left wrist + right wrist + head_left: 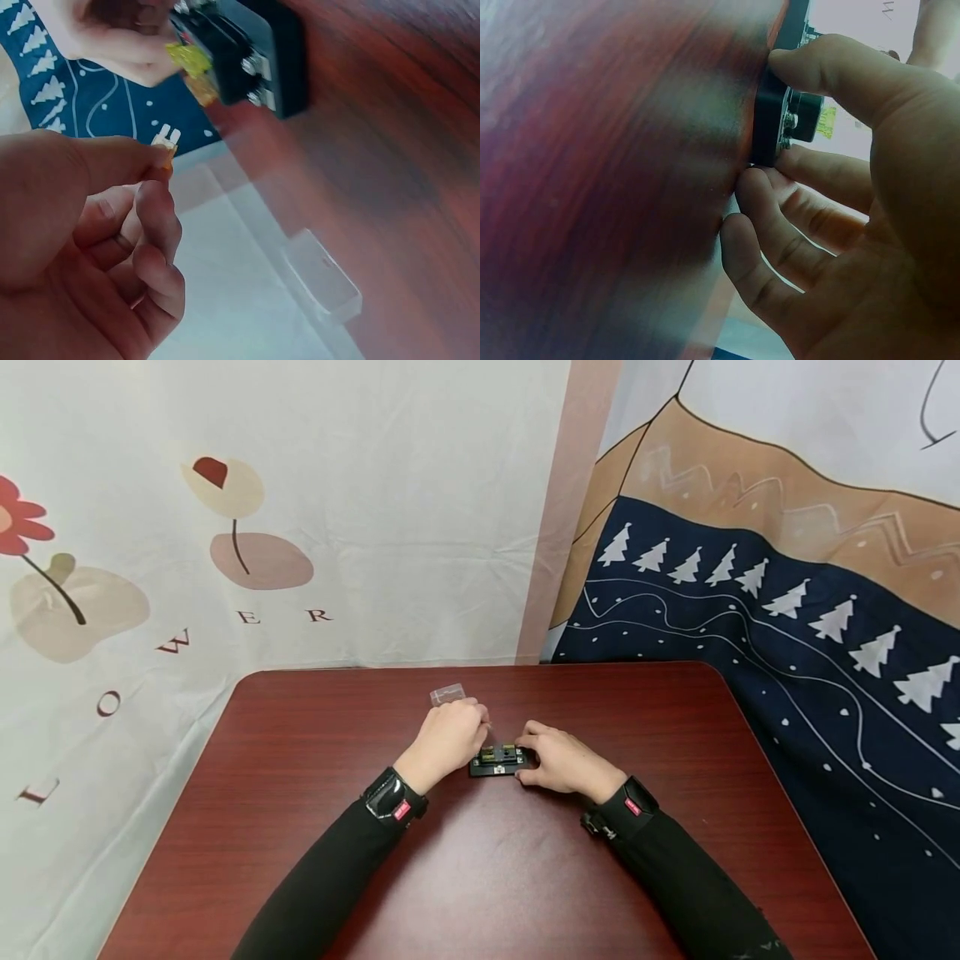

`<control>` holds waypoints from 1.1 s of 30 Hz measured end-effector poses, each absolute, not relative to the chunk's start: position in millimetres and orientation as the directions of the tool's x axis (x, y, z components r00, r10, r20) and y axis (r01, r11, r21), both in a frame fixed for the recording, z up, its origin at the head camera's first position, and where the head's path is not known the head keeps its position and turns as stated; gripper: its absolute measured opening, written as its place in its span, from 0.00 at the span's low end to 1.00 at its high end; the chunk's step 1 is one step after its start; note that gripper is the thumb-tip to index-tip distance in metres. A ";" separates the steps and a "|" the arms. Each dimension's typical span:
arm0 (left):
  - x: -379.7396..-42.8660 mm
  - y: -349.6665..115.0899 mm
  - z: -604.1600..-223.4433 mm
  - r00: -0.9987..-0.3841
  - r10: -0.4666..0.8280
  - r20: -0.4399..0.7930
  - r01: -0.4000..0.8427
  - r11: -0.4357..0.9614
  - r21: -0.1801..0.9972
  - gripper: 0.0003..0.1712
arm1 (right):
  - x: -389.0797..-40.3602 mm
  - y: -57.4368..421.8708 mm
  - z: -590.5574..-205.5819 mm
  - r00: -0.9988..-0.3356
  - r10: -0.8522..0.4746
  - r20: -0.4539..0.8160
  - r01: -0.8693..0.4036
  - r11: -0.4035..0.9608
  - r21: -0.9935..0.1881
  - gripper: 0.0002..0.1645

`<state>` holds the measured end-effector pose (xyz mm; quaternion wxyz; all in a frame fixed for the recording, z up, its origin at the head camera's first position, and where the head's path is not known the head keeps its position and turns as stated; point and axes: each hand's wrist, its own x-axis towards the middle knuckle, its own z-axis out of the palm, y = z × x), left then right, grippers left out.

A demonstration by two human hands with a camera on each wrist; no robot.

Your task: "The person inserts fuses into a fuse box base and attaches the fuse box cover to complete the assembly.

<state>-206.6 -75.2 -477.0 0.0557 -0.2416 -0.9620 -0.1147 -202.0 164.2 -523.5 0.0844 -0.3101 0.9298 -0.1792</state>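
A black fuse block [498, 770] with metal screw terminals lies near the middle of the table, yellow blade fuses [189, 58] seated in its top. My right hand [564, 762] grips the block at its right end, thumb [799, 66] on one long side and fingers around the other. Just left of the block, my left hand [452, 732] pinches a small orange blade fuse [166, 144] between thumb and index finger. Its two metal prongs stick out past the fingertips, apart from the block. The other left fingers are curled into the palm.
A clear plastic cover [447, 694] lies on the dark red table [315, 727] beyond my left hand, towards the far edge. Printed cloth hangings [420, 510] stand behind the table. Each of my wrists carries a black strap with a camera.
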 end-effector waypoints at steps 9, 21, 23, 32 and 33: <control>-192.9 -62.0 -473.2 -0.834 0.527 0.162 0.550 0.812 0.194 0.06 | -201.7 164.6 -525.3 -0.790 -0.612 -0.045 -0.551 0.739 -0.388 0.24; -187.5 -53.0 -479.3 -0.794 0.593 0.132 0.608 0.782 0.138 0.08 | -200.4 165.2 -524.4 -0.787 -0.617 -0.029 -0.557 0.729 -0.397 0.24; -187.8 -52.4 -480.7 -0.792 0.596 0.129 0.610 0.781 0.136 0.08 | -200.0 164.9 -524.2 -0.786 -0.618 -0.025 -0.561 0.730 -0.390 0.24; -187.9 -50.7 -485.0 -0.788 0.603 0.126 0.615 0.776 0.136 0.09 | -199.9 163.5 -522.3 -0.786 -0.618 -0.014 -0.567 0.729 -0.384 0.26; -188.0 -50.6 -485.1 -0.788 0.603 0.128 0.616 0.777 0.131 0.08 | -200.1 163.6 -522.2 -0.786 -0.618 -0.016 -0.565 0.729 -0.386 0.26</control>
